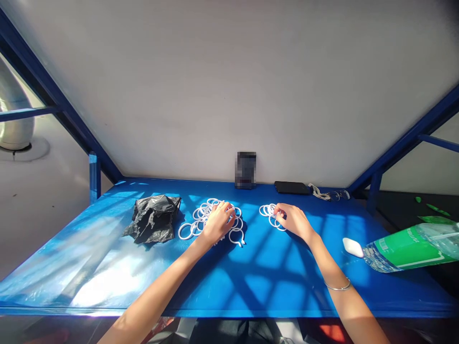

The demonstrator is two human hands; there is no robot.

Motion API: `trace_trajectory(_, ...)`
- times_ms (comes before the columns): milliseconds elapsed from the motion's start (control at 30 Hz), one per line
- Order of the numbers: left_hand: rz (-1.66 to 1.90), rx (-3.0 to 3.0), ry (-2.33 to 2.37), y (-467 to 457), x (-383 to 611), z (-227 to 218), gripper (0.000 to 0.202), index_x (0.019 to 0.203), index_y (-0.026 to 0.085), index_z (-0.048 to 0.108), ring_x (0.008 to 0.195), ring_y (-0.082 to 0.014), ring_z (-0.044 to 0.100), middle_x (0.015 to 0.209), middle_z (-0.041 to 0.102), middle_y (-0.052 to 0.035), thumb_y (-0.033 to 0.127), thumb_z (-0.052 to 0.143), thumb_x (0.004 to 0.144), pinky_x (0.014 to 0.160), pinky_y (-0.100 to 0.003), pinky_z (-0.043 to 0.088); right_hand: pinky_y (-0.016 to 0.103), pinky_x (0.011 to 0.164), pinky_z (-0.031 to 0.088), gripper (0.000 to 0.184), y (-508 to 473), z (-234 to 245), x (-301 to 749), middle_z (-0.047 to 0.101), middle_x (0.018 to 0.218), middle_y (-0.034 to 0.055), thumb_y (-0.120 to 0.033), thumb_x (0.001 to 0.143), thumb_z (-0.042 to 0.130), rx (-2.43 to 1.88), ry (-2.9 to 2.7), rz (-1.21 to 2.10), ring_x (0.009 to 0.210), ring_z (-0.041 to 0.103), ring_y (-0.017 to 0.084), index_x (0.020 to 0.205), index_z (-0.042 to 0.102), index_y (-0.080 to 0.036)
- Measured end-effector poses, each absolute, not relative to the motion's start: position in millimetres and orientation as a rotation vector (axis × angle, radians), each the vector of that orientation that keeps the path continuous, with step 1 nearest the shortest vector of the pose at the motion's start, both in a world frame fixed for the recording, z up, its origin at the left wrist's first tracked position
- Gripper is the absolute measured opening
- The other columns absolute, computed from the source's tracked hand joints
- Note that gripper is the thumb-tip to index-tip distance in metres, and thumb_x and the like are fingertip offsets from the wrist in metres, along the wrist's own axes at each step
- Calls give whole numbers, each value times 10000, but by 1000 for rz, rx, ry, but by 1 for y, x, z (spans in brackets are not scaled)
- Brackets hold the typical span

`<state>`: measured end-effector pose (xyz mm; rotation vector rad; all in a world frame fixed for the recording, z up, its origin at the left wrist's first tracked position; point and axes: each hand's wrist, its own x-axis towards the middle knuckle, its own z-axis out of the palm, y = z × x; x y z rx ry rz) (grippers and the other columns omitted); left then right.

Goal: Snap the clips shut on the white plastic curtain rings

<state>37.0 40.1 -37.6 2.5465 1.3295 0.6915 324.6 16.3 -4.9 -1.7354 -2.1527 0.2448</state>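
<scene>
Several white plastic curtain rings [186,231], some with a gap and knobbed ends, lie in a loose pile left of centre. My left hand [219,220] is on top of this pile, its fingers curled down and closed among the rings and hiding some of them. A smaller group of white curtain rings [267,210] lies to the right. At its right edge my right hand [292,220] has thumb and forefinger pinched together on a ring. The fingertips of both hands are partly hidden.
A crumpled black plastic bag [154,220] sits left on the blue table [251,286]. At the back are a blurred dark upright object [245,170], a black phone [291,188] and glasses [339,195]. A white case [353,247] and green-labelled bottle [409,246] lie right.
</scene>
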Motion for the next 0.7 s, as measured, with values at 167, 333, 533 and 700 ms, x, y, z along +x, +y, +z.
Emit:
trace_trajectory(167, 996, 2096, 1197, 32, 36, -20, 188, 853, 172, 624, 765, -177, 592, 842, 654, -47, 302, 514, 932, 725, -306, 464, 282, 639, 450, 122, 16, -3, 324, 709, 893, 43, -159, 837, 525, -1663, -2125, 93, 820, 656, 212, 814, 628, -220)
trace_trajectory(333, 1122, 1680, 1161, 25, 44, -12, 265, 814, 166, 634, 707, -163, 623, 794, 682, -48, 427, 606, 849, 675, -278, 491, 309, 692, 535, 142, 4, -10, 293, 709, 966, 55, -331, 929, 550, -1401, -2049, 334, 816, 672, 198, 1009, 608, -229)
trace_trajectory(533, 1184, 1405, 1141, 16, 56, -13, 314, 813, 158, 601, 632, -160, 622, 721, 645, -36, 461, 672, 775, 623, -282, 495, 350, 696, 569, 279, -17, -31, 248, 702, 929, 56, -387, 870, 667, -1179, -1991, 339, 801, 697, 216, 1034, 510, -225)
trace_trajectory(700, 1167, 1322, 1048, 9, 63, -19, 302, 819, 173, 544, 575, -149, 610, 673, 592, 1, 432, 687, 758, 568, -277, 493, 325, 621, 545, 304, -22, -42, 240, 680, 830, 38, -474, 887, 673, -1111, -2009, 180, 703, 682, 204, 932, 501, -227)
